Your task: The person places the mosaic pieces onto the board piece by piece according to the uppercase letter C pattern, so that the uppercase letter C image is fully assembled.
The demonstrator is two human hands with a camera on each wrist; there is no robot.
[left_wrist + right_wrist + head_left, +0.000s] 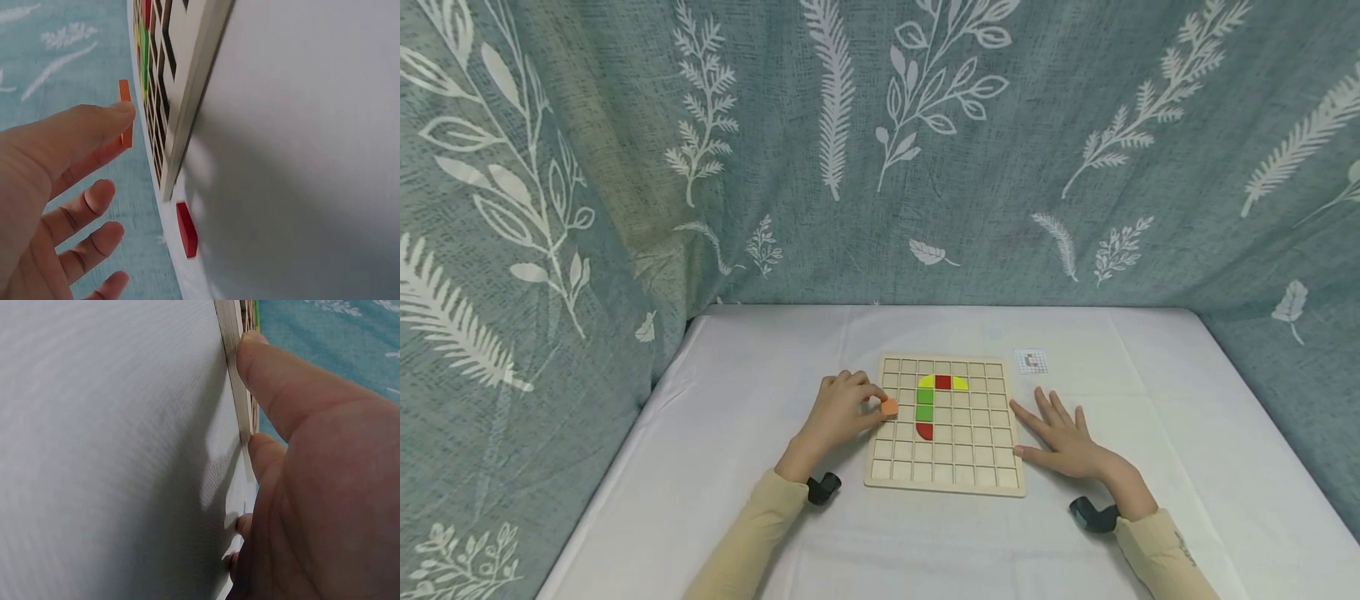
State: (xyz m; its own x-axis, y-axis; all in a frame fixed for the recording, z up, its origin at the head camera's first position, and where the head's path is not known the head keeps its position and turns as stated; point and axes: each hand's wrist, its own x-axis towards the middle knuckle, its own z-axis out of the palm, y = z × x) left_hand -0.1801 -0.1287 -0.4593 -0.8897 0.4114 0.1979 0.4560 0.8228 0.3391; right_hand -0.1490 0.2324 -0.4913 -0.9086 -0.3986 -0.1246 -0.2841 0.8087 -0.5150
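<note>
Between thumb and index finger, my left hand [844, 410] pinches a small orange tile [890, 408] over the left edge of a wooden grid board [974, 455]. In the left wrist view, the tile is held edge-on and the other fingers are spread loosely. My right hand [1063, 442] has its fingers spread, its thumb and index fingertips touching the board's right edge. Several tiles lie in the grid: yellow curved ones [960, 384] beside a red square [943, 382], green squares [924, 412] below, and a red rounded piece [925, 432] at the bottom.
A loose red piece [186, 230] lies on the white cloth by the board's edge, behind the left hand. A small printed grid card [1031, 361] lies past the board's upper right corner. A patterned green-blue curtain [865, 250] hangs behind the table.
</note>
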